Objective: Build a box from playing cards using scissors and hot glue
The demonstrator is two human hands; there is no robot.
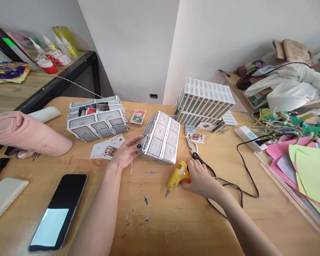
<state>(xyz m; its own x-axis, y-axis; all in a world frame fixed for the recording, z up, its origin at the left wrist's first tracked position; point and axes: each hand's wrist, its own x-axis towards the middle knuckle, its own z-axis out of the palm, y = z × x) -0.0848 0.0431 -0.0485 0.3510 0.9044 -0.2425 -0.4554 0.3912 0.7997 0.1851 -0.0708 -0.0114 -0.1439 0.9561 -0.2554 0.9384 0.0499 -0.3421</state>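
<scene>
My left hand grips the left edge of a box made of playing cards, their patterned backs facing out; it is tilted toward me. My right hand is closed around the handle of a yellow hot glue gun, whose nozzle points down and left over the table. Just behind that hand lie scissors with dark handles. Loose playing cards are spread left of my left hand. A second card-covered box, with an opening showing cards inside, stands farther back on the left.
Stacked card packs stand at the back, with a single pack left of them. A pink tumbler and a phone lie on the left. The glue gun's black cord loops right near a power strip and coloured paper.
</scene>
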